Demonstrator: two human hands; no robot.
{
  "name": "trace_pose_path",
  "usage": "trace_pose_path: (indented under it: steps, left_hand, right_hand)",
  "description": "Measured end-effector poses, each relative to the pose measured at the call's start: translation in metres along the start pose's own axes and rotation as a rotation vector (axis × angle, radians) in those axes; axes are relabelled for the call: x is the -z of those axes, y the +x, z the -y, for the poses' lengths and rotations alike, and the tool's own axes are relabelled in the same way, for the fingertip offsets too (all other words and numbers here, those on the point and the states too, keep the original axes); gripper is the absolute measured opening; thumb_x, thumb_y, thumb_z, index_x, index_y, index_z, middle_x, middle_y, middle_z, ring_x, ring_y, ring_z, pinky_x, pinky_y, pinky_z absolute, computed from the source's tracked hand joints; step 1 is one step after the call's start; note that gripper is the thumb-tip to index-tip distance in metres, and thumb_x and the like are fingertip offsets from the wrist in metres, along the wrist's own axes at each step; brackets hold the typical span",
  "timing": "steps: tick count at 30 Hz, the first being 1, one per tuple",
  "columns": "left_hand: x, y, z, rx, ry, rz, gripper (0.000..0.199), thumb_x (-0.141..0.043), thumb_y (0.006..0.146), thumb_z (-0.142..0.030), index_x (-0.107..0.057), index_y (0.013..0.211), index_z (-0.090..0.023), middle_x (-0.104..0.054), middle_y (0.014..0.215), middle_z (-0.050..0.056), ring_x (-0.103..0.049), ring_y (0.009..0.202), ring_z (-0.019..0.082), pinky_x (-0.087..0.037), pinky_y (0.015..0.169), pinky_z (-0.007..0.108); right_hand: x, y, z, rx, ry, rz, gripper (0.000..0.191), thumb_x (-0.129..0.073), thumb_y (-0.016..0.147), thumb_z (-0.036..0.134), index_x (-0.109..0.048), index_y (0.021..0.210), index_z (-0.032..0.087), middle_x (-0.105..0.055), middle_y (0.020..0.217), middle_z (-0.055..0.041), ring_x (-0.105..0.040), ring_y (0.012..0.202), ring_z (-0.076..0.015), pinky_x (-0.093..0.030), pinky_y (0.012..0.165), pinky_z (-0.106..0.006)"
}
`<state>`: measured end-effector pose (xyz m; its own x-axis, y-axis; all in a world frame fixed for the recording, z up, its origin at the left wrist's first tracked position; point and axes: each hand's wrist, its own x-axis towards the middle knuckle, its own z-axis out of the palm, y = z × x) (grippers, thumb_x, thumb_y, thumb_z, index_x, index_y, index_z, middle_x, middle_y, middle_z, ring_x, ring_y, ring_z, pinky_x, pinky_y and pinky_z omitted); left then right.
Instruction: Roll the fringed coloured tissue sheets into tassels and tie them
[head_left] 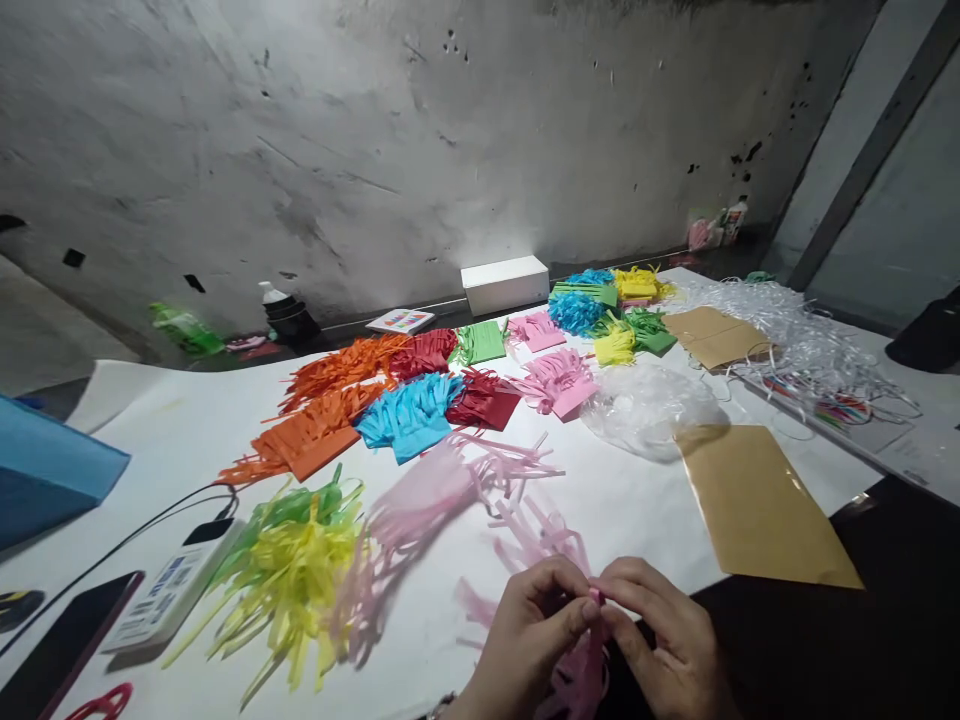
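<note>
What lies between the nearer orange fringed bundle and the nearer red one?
A blue fringed bundle lies between that orange bundle and that red bundle, as the head view shows.

Paper sheet (637,520) lies across middle of frame, under most items. Lower left: phone (79,640), power bank (172,590) just right of it. Further right, loose pile of tassels (300,565). Rows of fringed paper (412,415) at centre; box (504,287) behind them, before the wall (375,130). Right of centre: plastic bag (649,408); envelope (765,510) before it, to the right. Bottom, right of centre: left hand (529,625) and right hand (664,635), strip (591,660) between them.
</note>
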<state>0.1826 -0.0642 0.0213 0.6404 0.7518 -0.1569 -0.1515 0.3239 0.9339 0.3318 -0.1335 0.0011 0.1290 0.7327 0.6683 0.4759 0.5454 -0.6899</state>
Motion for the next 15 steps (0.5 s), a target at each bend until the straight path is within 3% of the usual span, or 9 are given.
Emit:
trace_pose_path:
  steps: [2, 5, 8, 10, 13, 15]
  left_hand:
    - [-0.004, 0.001, 0.006, -0.032, 0.037, -0.038, 0.036, -0.082, 0.074, -0.047, -0.067, 0.071, -0.015, -0.064, 0.062, 0.001, -0.051, 0.055, 0.010, -0.038, 0.054, 0.020]
    - [-0.004, 0.006, 0.011, -0.040, 0.133, -0.036, 0.036, -0.078, 0.078, -0.050, -0.069, 0.076, -0.015, -0.065, 0.063, 0.002, -0.055, 0.056, 0.012, -0.043, 0.055, 0.022]
    - [-0.001, 0.014, 0.008, -0.231, 0.398, 0.006, 0.026, -0.072, 0.085, -0.042, -0.071, 0.082, -0.017, -0.068, 0.070, 0.005, -0.060, 0.064, 0.015, -0.047, 0.062, 0.024]
    - [0.000, 0.021, 0.006, -0.400, 0.610, 0.059, 0.020, -0.065, 0.091, -0.034, -0.070, 0.080, -0.018, -0.069, 0.072, 0.006, -0.060, 0.068, 0.016, -0.046, 0.064, 0.024]
    - [-0.003, 0.031, 0.008, -0.525, 0.758, 0.096, 0.023, -0.055, 0.096, -0.029, -0.063, 0.077, -0.018, -0.066, 0.070, 0.005, -0.058, 0.065, 0.014, -0.044, 0.061, 0.023]
    - [-0.006, 0.039, 0.011, -0.495, 0.784, 0.095, 0.024, -0.054, 0.096, -0.030, -0.060, 0.075, -0.018, -0.064, 0.069, 0.003, -0.056, 0.062, 0.013, -0.042, 0.058, 0.022]
  right_hand:
    - [-0.004, -0.010, -0.005, -0.053, 0.034, -0.023, 0.023, -0.061, 0.095, 0.018, -0.065, 0.118, 0.023, -0.067, 0.093, -0.0055, -0.068, 0.085, -0.0180, -0.060, 0.070, -0.026]
    - [-0.003, -0.023, -0.014, -0.078, 0.020, -0.039, 0.034, -0.062, 0.094, 0.013, -0.063, 0.124, 0.028, -0.068, 0.093, -0.0027, -0.070, 0.082, -0.0153, -0.059, 0.069, -0.022]
    - [-0.001, -0.028, -0.020, -0.046, -0.075, -0.051, 0.048, -0.059, 0.093, 0.007, -0.057, 0.136, 0.030, -0.070, 0.090, -0.0011, -0.070, 0.078, -0.0138, -0.058, 0.070, -0.020]
    - [-0.002, -0.028, -0.023, -0.066, -0.121, -0.103, 0.048, -0.058, 0.094, 0.011, -0.054, 0.138, 0.029, -0.071, 0.088, -0.0010, -0.069, 0.077, -0.0137, -0.057, 0.070, -0.020]
    - [-0.006, -0.027, -0.030, -0.265, -0.016, -0.124, 0.019, -0.052, 0.100, 0.030, -0.069, 0.105, 0.026, -0.068, 0.080, -0.0009, -0.065, 0.071, -0.0130, -0.052, 0.064, -0.019]
    - [-0.008, -0.030, -0.039, -0.498, 0.122, -0.072, 0.039, -0.047, 0.100, 0.049, -0.065, 0.079, 0.022, -0.063, 0.069, 0.0000, -0.059, 0.061, -0.0118, -0.047, 0.056, -0.019]
